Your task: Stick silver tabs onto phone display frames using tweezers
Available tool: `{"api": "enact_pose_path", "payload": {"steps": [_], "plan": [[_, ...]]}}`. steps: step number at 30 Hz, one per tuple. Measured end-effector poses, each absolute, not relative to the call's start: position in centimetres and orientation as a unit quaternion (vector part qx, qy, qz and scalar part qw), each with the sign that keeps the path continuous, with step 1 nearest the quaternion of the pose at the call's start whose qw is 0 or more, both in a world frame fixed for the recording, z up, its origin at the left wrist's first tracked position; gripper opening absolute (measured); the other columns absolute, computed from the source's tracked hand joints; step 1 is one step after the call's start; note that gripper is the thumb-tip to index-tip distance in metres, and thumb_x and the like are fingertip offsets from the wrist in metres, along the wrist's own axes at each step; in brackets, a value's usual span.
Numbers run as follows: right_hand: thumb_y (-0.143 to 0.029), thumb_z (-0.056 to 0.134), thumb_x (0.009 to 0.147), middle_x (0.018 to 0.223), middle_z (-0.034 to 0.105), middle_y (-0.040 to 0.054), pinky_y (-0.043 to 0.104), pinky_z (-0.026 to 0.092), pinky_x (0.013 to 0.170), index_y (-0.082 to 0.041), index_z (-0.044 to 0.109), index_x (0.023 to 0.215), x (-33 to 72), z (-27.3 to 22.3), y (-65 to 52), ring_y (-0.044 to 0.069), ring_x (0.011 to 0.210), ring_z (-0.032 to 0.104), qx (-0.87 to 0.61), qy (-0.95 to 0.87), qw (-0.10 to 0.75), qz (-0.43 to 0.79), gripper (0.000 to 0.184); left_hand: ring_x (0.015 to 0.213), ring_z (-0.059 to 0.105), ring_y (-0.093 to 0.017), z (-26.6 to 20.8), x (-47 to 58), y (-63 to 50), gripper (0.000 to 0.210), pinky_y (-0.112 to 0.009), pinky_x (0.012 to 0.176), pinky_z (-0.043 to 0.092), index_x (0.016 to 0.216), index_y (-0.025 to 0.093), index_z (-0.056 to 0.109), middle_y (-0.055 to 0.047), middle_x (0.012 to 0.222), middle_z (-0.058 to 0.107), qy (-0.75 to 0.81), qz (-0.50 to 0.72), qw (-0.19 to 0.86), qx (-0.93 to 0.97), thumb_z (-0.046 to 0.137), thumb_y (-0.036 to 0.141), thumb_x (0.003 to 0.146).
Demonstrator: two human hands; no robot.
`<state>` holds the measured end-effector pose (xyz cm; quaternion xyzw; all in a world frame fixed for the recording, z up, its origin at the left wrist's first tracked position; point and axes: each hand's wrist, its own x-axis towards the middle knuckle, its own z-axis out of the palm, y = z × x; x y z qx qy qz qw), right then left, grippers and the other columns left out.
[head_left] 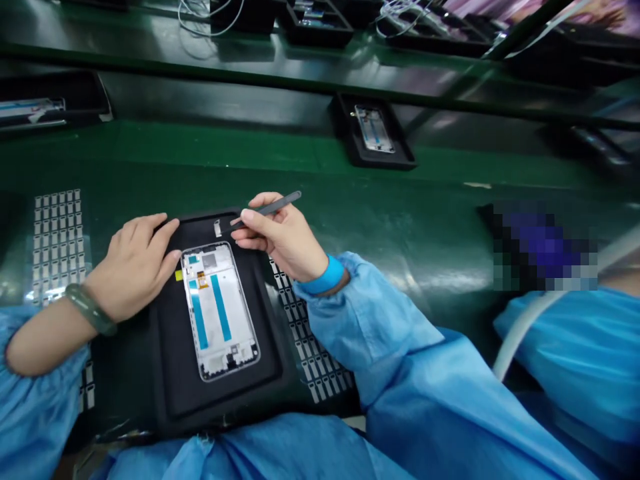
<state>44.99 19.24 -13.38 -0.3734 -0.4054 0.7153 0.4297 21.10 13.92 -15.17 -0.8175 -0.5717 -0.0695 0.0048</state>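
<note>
A silver phone frame (206,313) with blue strips lies face up in a black foam tray (170,373). My right hand (287,237) pinches dark tweezers (280,203) above the tray's far right side. At the tweezers' tip is a small silvery piece (217,228); I cannot tell whether the tips grip it. My left hand (137,263) rests over the tray's left edge, fingers stretched out, the thumb touching or close to the frame's upper left corner. A yellow tab (179,275) sticks out beside that corner.
Sheets of small metallic parts lie left (57,240) and right (320,367) of the tray. Another black tray (385,160) with a phone frame stands farther back, and a third tray (95,93) is at the far left. A co-worker's blue sleeve (580,360) is at right, near a white tube (530,313).
</note>
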Motion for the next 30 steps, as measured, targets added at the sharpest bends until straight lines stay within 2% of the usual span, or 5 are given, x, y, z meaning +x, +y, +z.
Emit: {"api": "enact_pose_path", "payload": {"steps": [4,8,11,17,30], "plan": [[-0.033,0.079,0.065,0.067,0.066,-0.0068,0.020,0.059,0.055,-0.021,0.048,0.083,43.3,-13.7,18.1,0.010,0.061,0.069,-0.373,-0.420,0.416,0.715,0.037,0.118,0.047,-0.039,-14.6,21.6,11.4,0.054,-0.054,0.092,0.044,0.134,0.006,0.043,-0.022,0.131,0.047,-0.566,-0.049,0.039,-0.822,0.030,0.038,0.093],[-0.036,0.080,0.064,0.061,0.064,-0.0066,0.019,0.058,0.053,-0.020,0.048,0.079,42.3,-14.3,17.5,0.011,0.057,0.069,-0.385,-0.442,0.411,0.698,0.039,0.123,0.046,-0.036,-14.8,20.9,11.3,0.047,-0.056,0.103,0.037,0.129,0.007,0.045,-0.021,0.134,0.047,-0.545,-0.100,0.032,-0.832,0.037,0.035,0.092],[-0.039,0.079,0.064,0.056,0.061,-0.0074,0.020,0.056,0.051,-0.020,0.047,0.080,42.1,-14.5,17.1,0.012,0.054,0.068,-0.402,-0.468,0.409,0.673,0.040,0.127,0.045,-0.030,-15.0,20.5,11.4,0.037,-0.054,0.113,0.026,0.118,0.014,0.050,-0.015,0.131,0.053,-0.501,-0.163,-0.003,-0.850,0.049,0.037,0.088],[-0.041,0.077,0.067,0.058,0.059,-0.0068,0.019,0.054,0.049,-0.020,0.047,0.076,42.2,-14.6,16.4,0.011,0.052,0.067,-0.434,-0.520,0.391,0.623,0.037,0.116,0.056,-0.022,-15.3,20.6,10.9,0.022,-0.054,0.114,0.024,0.105,0.025,0.057,-0.004,0.115,0.065,-0.440,-0.194,-0.069,-0.874,0.056,0.036,0.086],[-0.038,0.073,0.074,0.062,0.064,-0.0039,0.023,0.053,0.053,-0.021,0.049,0.078,42.7,-15.6,16.0,0.013,0.058,0.067,-0.426,-0.645,0.376,0.510,0.030,0.113,0.057,-0.024,-15.7,20.5,11.0,0.022,-0.059,0.114,0.022,0.104,0.022,0.061,-0.007,0.115,0.065,-0.417,-0.217,-0.076,-0.879,0.062,0.030,0.084]]}}
